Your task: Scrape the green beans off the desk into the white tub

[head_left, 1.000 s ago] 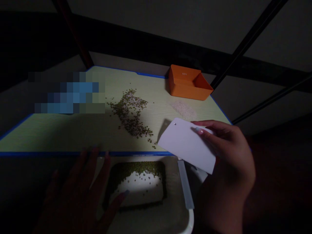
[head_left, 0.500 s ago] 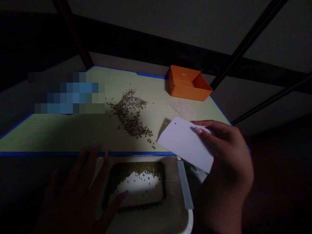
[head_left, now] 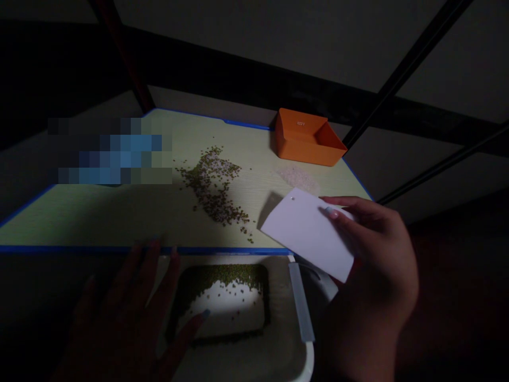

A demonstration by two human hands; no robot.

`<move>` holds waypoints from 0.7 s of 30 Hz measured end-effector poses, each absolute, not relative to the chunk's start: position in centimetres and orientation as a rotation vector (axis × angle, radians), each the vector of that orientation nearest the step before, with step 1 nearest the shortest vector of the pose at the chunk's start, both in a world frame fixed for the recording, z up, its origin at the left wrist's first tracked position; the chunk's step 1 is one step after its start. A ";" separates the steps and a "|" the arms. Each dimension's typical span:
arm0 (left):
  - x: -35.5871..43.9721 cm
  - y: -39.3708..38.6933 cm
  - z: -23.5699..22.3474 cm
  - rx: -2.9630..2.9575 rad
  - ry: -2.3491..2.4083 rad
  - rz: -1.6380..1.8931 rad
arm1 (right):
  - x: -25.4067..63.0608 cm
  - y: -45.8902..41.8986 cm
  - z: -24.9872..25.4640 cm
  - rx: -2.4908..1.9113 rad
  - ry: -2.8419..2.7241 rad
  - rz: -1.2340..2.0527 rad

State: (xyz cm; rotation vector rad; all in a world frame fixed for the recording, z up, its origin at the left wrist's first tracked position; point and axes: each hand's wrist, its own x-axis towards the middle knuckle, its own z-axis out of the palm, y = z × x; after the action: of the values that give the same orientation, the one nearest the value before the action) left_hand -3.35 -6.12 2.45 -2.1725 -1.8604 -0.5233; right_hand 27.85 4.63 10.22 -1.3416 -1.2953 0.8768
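Pinched between the thumb and fingers of my right hand (head_left: 377, 244) is a flat white scraper (head_left: 308, 233) with a small hole near one corner, tilted over the table's near right part. My left hand (head_left: 131, 307) lies in shadow with fingers spread, over the left side of a clear plastic container (head_left: 284, 318). Small green beans (head_left: 238, 271) line the edges of its white bottom. On the table (head_left: 131, 217), a curved heap of green beans mixed with white grains (head_left: 214, 185) lies left of the scraper. A separate patch of white grains (head_left: 298, 179) sits beyond it.
An orange open box (head_left: 310, 140) stands at the table's back right corner. Blue edging (head_left: 222, 251) runs along the table. A blurred-out blue object (head_left: 123, 159) lies at the left. Behind the table rises a panelled wall (head_left: 254, 42).
My right hand and the scraper have shifted slightly to the right. The left hand, the beans and the container look the same.
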 end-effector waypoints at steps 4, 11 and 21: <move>-3.3 -6.1 2.4 -2.172 -1.835 -0.475 | 27.5 4.9 10.1 -1.326 -1.416 0.918; -3.2 -6.3 2.6 -2.182 -1.871 -0.458 | 28.5 6.2 9.2 -1.533 -1.387 0.693; -3.1 -6.2 2.6 -2.176 -1.862 -0.525 | 29.6 6.7 8.7 -1.553 -1.271 0.522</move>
State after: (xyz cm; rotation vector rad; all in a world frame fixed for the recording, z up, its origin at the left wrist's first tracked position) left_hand -3.07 -6.19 2.60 -2.1758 -1.8618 -0.5252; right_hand 29.58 6.69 8.70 -1.5525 -1.2705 0.5216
